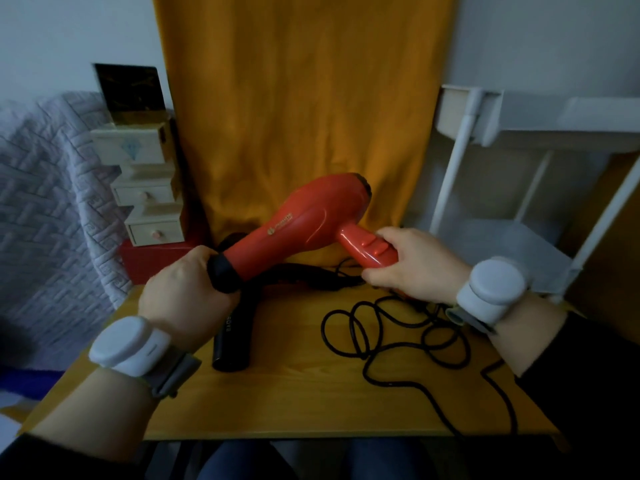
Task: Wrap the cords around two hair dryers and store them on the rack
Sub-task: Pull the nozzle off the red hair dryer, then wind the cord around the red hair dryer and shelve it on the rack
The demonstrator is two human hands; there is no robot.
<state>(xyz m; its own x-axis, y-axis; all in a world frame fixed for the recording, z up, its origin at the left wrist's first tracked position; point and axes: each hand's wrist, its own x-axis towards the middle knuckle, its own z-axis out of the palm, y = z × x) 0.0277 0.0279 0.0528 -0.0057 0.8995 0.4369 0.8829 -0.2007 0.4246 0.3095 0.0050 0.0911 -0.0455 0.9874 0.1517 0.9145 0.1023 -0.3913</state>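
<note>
The red dryer [304, 223] is held in the air over the worktop [294, 403], barrel slanting up to the right; 2 hands share it, probably so that it can be turned while the cord is wound. The left hand [180, 292] is curled round the black nozzle [223, 273] at the low end and steadies the barrel; the right hand [412, 265] wraps the handle [367, 247], thumb on top, fingers closed beneath, near where the cord should leave it. That exit is hidden by the hand.

Below and to the right of the red dryer the cord [381, 337] lies in loose loops on the worktop, with 1 strand trailing off the near edge; none of it is wound on yet, so I judge wrapping has not begun. The right hand would have to let go of the handle to gather it.

Under the red dryer lies the black dryer [239, 327], flat on the worktop, likely set aside for its turn; whether its cord is wrapped cannot be told.

The white rack [485, 133] stands right of the red dryer, well apart; behind it hangs an orange cloth [304, 98]; to its left stands a stack of small drawers [145, 188].
</note>
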